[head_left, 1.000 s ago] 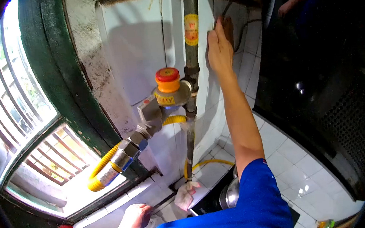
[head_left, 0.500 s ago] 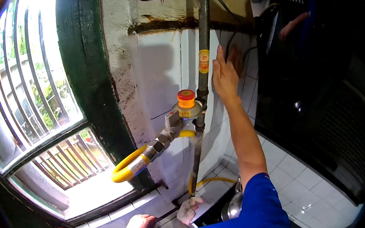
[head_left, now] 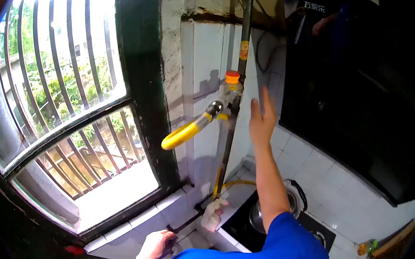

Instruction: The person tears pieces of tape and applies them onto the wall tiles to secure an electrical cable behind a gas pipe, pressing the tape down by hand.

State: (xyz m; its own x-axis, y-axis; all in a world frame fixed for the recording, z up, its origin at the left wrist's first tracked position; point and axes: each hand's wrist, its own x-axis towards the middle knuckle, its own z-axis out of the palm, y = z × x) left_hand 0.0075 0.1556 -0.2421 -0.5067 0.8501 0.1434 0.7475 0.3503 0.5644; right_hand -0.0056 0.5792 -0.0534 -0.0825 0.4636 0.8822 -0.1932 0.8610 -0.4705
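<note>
My right hand (head_left: 262, 120) is raised in mid-view with its fingers stretched out and nothing in it. It appears just right of the dark vertical gas pipe (head_left: 230, 142), in front of the white tiled wall. On the pipe sits a gas regulator (head_left: 232, 89) with a red and orange cap (head_left: 232, 77). From its metal valve fitting (head_left: 214, 109), a yellow corrugated hose (head_left: 181, 135) loops to the left. Low down, near the tiled window ledge, my left hand (head_left: 159, 244) has its fingers curled; whatever they hold, if anything, is hidden. A dark bar (head_left: 186, 223) shows beside those fingers.
A barred window (head_left: 68, 117) fills the left side. Below my right arm is a black gas stove (head_left: 240, 224) with a metal pot (head_left: 256, 219). A black range hood (head_left: 353, 97) hangs at right. A crumpled whitish bag (head_left: 214, 214) lies by the pipe's foot.
The view has swung and drawn back, showing more of the stove and window. My right hand has come lower in the view, its fingers still stretched. My left hand stays low and curled.
</note>
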